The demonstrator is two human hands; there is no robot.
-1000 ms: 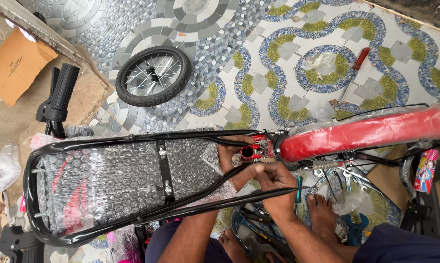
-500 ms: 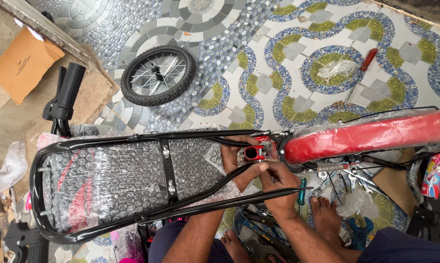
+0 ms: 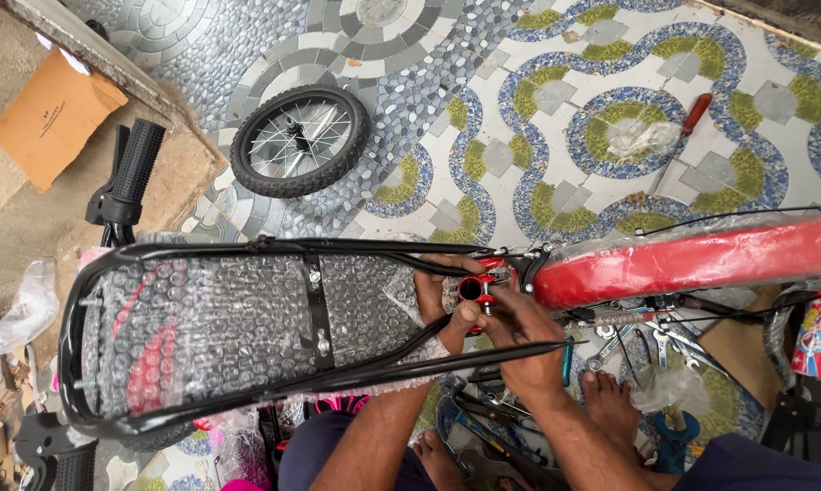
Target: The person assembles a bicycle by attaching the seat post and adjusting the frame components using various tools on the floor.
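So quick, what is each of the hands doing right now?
Left hand: closed around the red seat tube clamp, steadying it.
Right hand: fingers pinched at the same clamp; what it grips cannot be told.

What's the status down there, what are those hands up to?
Left hand grips the red seat clamp. Right hand pinches it, teal tool in palm. Black rack close alongside.

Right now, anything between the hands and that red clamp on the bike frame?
Nothing visible. Both hands are already at the clamp: the left hand sits against its left side, the right hand touches it from below. The black rack and its bubble wrap lie off to the left.
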